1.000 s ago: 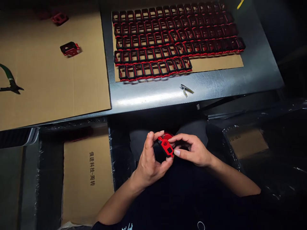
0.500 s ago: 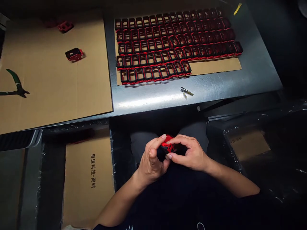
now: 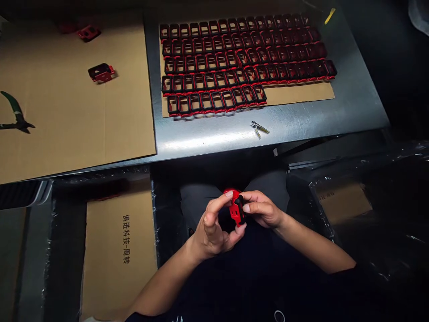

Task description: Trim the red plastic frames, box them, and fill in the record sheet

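Above my lap, a small red-and-black plastic frame (image 3: pixel 236 211) is held between both hands, its red side turned toward my left palm. My left hand (image 3: pixel 216 228) grips it at top and bottom between a fingertip and the thumb. Against its black edge on the right, my right hand (image 3: pixel 263 209) pinches with thumb and forefinger. On the table beyond, similar red-and-black frames (image 3: pixel 217 101) stand in several rows on a cardboard sheet (image 3: pixel 298 95). Two more loose pieces, a red-and-black frame (image 3: pixel 101 73) and a red one (image 3: pixel 89 32), lie on the left cardboard (image 3: pixel 73 120).
Green-handled cutting pliers (image 3: pixel 20 118) lie on the left cardboard. Nail clippers (image 3: pixel 259 128) rest near the metal table's (image 3: pixel 201 145) front edge, and a yellow strip (image 3: pixel 330 16) lies at its far right. Plastic-lined boxes with cardboard (image 3: pixel 117 268) stand on both sides of my legs.
The frame has been turned in my hands so its red side and black edge now show. My right hand has shifted slightly left, its fingers now on the black edge. The view moved slightly.
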A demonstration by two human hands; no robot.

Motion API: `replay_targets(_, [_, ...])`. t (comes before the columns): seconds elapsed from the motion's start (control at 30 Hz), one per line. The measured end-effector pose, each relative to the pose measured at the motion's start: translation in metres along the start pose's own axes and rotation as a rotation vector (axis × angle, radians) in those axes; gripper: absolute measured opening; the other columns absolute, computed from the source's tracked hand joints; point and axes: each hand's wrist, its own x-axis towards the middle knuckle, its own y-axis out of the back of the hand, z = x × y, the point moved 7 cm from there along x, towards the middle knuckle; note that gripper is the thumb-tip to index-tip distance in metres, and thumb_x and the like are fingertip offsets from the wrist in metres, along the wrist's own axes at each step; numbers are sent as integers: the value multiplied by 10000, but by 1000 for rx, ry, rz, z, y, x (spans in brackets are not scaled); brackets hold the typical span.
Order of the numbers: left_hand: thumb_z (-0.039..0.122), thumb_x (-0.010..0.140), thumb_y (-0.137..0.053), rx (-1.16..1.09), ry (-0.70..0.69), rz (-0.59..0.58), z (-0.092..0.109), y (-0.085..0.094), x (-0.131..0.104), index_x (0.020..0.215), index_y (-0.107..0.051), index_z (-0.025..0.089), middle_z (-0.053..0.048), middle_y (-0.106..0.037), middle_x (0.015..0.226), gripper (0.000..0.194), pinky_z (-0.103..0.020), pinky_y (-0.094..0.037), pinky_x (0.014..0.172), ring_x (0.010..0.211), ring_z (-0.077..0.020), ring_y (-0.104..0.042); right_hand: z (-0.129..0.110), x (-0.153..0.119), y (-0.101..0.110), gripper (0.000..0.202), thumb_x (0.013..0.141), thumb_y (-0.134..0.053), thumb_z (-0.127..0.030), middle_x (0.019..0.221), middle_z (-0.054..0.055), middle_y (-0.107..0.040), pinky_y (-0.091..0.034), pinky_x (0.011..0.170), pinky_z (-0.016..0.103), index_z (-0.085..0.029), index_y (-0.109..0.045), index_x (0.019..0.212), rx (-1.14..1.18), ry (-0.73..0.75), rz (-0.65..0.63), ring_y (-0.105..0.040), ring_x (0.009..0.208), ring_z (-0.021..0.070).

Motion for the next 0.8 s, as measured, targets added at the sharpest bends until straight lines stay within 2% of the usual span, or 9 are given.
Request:
replay_targets(0.1, [146, 754, -773, -3, 71, -26, -3, -1, 2, 1594, 91, 288, -192, -515, 1403, 1213, -384, -607, 817, 1137, -236, -610, 9, 1, -2, 291, 703, -747, -335, 774, 68, -700, -515, 608, 225, -101, -715, 872, 98, -103, -2, -626, 648, 142])
replay_targets(0.3, [244, 798, -765, -24, 160, -55, -6, -3, 5, 1596, 93, 191, -208, -571, 1290, 1173, -413, -604, 817, 1099, -263, -636, 19, -2, 0, 308, 691, -747, -336, 729, 60, -684, -542, 560, 218, -94, -711, 878, 189, -232, 14, -642, 632, 147])
replay_targets(0.43, [296, 817, -754, 0, 237, -56, -10, -2, 5, 1597, 54, 217, -179, -606, 1255, 1126, -411, -594, 832, 1048, -246, -657, 21, -3, -2, 334, 718, -739, -353, 766, 68, -695, -558, 540, 225, -94, -692, 925, 212, -263, -24, -651, 621, 149])
replay_targets(0.53, [339, 819, -760, -1, 274, -66, -13, -1, 4, 1597, 48, 211, -174, -614, 1252, 1129, -408, -588, 848, 1031, -239, -666, 20, -5, -4, 387, 741, -770, -367, 789, 53, -692, -558, 518, 214, -107, -659, 1005, 240, -249, -41, -644, 595, 131])
replay_targets(0.6, [336, 813, -761, 24, 293, -77, -15, 0, 0, 1598, 32, 203, -177, -613, 1254, 1124, -430, -580, 879, 1058, -252, -660, 15, -6, -3, 432, 748, -808, -380, 760, 19, -673, -547, 510, 200, -124, -639, 1052, 207, -199, 4, -623, 554, 108])
replay_targets(0.7, [289, 812, -723, 90, 331, -126, -20, -4, -5, 1602, -14, 187, -174, -613, 1242, 1067, -473, -563, 924, 1091, -271, -643, 1, -9, 1, 449, 721, -874, -360, 714, -28, -640, -525, 524, 184, -146, -622, 1025, 39, -96, 126, -605, 536, 85])
replay_targets(0.8, [273, 811, -693, 117, 339, -158, -21, -7, -7, 1603, -67, 176, -155, -619, 1216, 1014, -473, -570, 920, 1059, -262, -644, -12, -10, 0, 429, 703, -901, -327, 682, -46, -621, -506, 570, 179, -148, -628, 981, -129, -64, 195, -600, 562, 75])
